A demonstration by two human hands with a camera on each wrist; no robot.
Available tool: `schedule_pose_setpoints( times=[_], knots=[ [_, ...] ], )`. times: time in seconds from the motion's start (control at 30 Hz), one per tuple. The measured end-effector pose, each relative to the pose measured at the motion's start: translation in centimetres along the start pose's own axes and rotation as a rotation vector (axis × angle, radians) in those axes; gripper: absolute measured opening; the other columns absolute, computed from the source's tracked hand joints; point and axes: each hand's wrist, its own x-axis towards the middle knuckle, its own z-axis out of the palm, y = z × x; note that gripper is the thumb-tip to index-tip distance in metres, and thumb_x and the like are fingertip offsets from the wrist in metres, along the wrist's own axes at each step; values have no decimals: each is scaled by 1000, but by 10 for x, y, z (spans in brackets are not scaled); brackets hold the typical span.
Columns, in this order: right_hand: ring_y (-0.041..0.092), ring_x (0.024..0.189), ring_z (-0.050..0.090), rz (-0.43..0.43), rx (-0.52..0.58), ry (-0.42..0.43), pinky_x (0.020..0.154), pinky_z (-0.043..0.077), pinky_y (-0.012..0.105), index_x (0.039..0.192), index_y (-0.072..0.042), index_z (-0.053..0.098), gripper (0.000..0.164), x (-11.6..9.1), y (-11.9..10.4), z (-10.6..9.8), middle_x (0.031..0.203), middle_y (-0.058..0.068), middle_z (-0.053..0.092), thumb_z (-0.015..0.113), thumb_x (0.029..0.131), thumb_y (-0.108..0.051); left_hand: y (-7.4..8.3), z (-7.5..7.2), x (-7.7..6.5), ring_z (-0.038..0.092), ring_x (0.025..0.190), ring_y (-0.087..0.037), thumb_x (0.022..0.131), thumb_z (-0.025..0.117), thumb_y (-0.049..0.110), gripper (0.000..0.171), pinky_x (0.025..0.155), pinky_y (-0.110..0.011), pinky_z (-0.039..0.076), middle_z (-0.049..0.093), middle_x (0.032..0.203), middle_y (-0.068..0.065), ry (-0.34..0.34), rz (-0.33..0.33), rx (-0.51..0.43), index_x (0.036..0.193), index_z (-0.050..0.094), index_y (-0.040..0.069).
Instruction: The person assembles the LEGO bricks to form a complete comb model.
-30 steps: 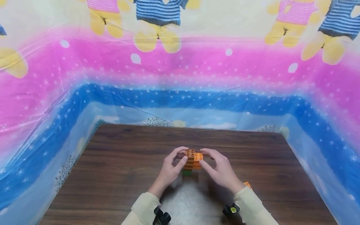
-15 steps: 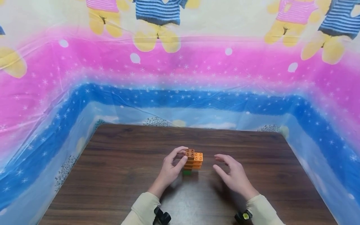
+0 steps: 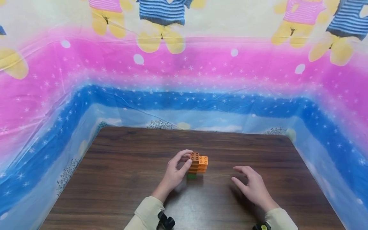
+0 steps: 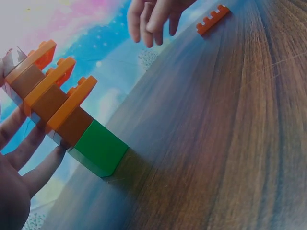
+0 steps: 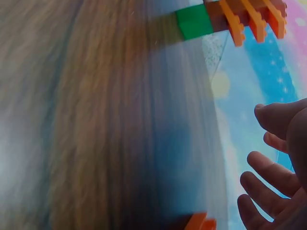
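A tower of toy building bricks point(image 3: 195, 157) stands upright on the table. Its base is a green brick point(image 4: 98, 149); above that, brown bricks alternate with thin orange bricks point(image 4: 72, 103) that jut out to the right. My left hand point(image 3: 174, 169) grips the tower's upper part from the left, thumb in front and fingers behind. Apart from the tower, my right hand point(image 3: 254, 186) hovers over the table with fingers relaxed and nothing in them. A loose orange brick point(image 4: 213, 20) lies on the table at the right, hidden behind my right hand and arm in the head view.
The dark wood-grain table point(image 3: 129, 182) reaches back to a printed cloth point(image 3: 184, 102) that hangs along its far and side edges. Wrist cameras point(image 3: 166, 220) are strapped over the light sleeves point(image 3: 146, 212).
My right hand has let go of the tower and moved right and toward me. The left hand keeps its grip, and the tower has stayed in place.
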Motion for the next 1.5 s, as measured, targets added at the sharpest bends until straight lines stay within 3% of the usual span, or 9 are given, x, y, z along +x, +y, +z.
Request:
schedule_pose_setpoints(
  times=[0.2, 0.4, 0.7, 0.9, 1.0, 1.2, 1.5],
  knots=[
    [31, 108, 67, -9, -106, 21, 88, 54, 56, 126, -7, 71, 42, -14, 11, -7, 116, 8, 69, 86, 88, -17, 1, 0, -1, 68, 114, -28, 106, 63, 13, 34, 90, -45, 59, 68, 124, -9, -4, -11, 0, 138, 63, 20],
    [36, 113, 61, 80, -194, -65, 91, 51, 61, 132, -7, 68, 51, -27, 16, -15, 121, 14, 65, 86, 90, -29, 2, -2, -2, 68, 113, -28, 106, 63, 14, 33, 88, -41, 59, 68, 124, -8, -1, -22, -10, 138, 63, 20],
    [36, 107, 60, 131, -253, -153, 86, 50, 59, 137, -9, 65, 62, -42, 21, -22, 119, 12, 64, 87, 86, -38, 4, -1, -1, 68, 113, -29, 106, 63, 12, 33, 88, -39, 59, 68, 124, -9, 0, -25, -9, 138, 63, 20],
    [35, 106, 60, 168, -262, -201, 84, 50, 58, 137, -9, 65, 65, -49, 24, -26, 121, 13, 66, 87, 86, -42, 3, 0, 0, 67, 113, -36, 105, 61, 6, 35, 86, -40, 59, 67, 126, -16, 8, -20, -20, 140, 61, 10],
    [33, 105, 61, 174, -260, -201, 82, 50, 57, 137, -8, 65, 64, -51, 26, -26, 120, 13, 67, 87, 87, -42, 2, 0, 0, 67, 112, -38, 105, 61, 5, 36, 86, -40, 59, 66, 126, -19, 10, -17, -19, 140, 61, 8],
    [26, 99, 62, 197, -253, -218, 82, 51, 53, 131, -4, 68, 59, -51, 27, -27, 112, 7, 69, 86, 88, -40, 3, -1, 0, 67, 113, -32, 106, 62, 9, 34, 88, -39, 59, 67, 125, -13, -3, -27, -18, 139, 62, 15],
    [20, 91, 59, 195, -285, -209, 73, 48, 44, 115, -11, 77, 38, -52, 27, -28, 102, 2, 69, 87, 87, -35, 3, -1, 0, 68, 113, -29, 107, 62, 14, 33, 89, -43, 59, 67, 124, -10, -9, -10, -4, 139, 62, 20]
  ],
)
